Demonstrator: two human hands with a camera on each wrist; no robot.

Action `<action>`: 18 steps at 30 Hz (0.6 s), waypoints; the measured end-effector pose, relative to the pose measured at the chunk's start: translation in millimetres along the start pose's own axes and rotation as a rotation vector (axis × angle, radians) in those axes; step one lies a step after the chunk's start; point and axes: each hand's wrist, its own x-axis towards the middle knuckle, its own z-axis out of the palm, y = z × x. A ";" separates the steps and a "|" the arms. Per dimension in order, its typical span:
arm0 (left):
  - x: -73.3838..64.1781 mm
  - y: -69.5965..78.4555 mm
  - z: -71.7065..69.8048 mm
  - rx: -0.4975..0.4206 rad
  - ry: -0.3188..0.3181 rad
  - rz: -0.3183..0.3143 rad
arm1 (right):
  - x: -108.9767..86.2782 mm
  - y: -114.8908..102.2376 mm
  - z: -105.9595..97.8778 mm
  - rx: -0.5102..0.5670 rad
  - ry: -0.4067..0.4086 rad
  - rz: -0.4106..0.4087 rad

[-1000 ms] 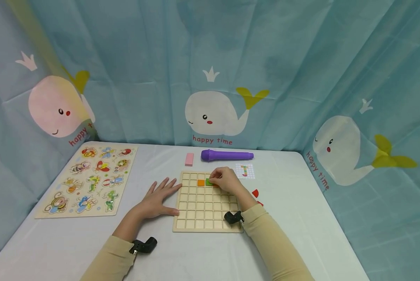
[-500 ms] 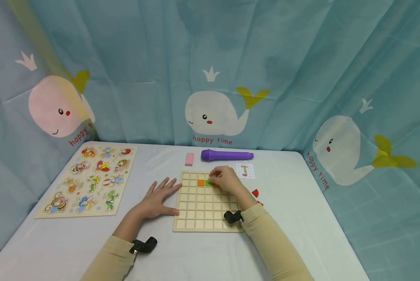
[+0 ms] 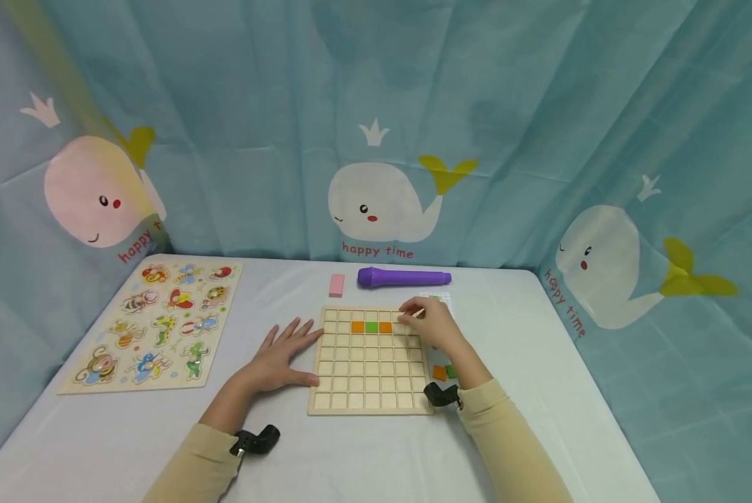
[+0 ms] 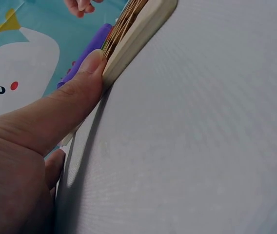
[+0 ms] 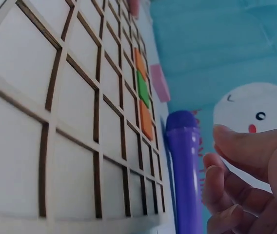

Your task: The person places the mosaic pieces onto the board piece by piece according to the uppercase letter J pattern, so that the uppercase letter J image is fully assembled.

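Observation:
A wooden grid board (image 3: 357, 385) lies in front of me. In its second row from the far side sit three square tiles side by side: an orange tile (image 3: 358, 327), a green tile (image 3: 372, 327) and another orange tile (image 3: 385, 327). My left hand (image 3: 282, 360) is spread flat at the board's left side, its thumb (image 4: 80, 87) against the wooden edge. Over the board's far right corner hovers my right hand (image 3: 431, 323), fingers loosely bent. The right wrist view shows a gap between its thumb (image 5: 246, 146) and fingers, with nothing held.
Loose orange (image 3: 439, 372) and green (image 3: 451, 372) pieces lie right of the board, beside my right wrist. A patterned card (image 3: 445, 299) is partly hidden behind that hand. Farther back are a purple microphone (image 3: 404, 278) and a pink block (image 3: 336, 285). An insect puzzle board (image 3: 152, 325) lies left.
My right hand has let go of the green tile and moved right, uncovering the right orange tile. Loose orange and green pieces now show, while the red ones are hidden. The left hand stays put.

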 end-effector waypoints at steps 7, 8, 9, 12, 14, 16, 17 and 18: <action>0.9 -1.5 1.0 0.004 -0.011 -0.004 | -13.9 14.6 -11.1 0.023 0.007 0.072; 0.9 -1.3 0.5 0.008 -0.014 -0.006 | -15.7 17.2 -11.9 0.021 0.009 0.078; 0.7 -1.0 -0.2 0.008 -0.014 -0.002 | -17.5 19.7 -12.6 0.022 0.008 0.083; 0.3 0.8 -2.5 0.009 -0.014 -0.001 | -22.8 26.7 -14.3 0.016 0.009 0.096; 0.2 1.8 -3.6 0.009 -0.015 -0.003 | -26.3 31.2 -15.4 0.001 0.016 0.109; 0.2 2.5 -4.0 0.008 -0.022 -0.008 | -29.7 35.7 -16.4 -0.024 0.028 0.136; 0.2 2.8 -4.0 0.008 -0.021 -0.003 | -31.1 37.7 -16.8 -0.037 0.035 0.153; 0.1 2.7 -3.9 0.008 -0.026 -0.007 | -32.7 39.9 -17.2 -0.053 0.040 0.168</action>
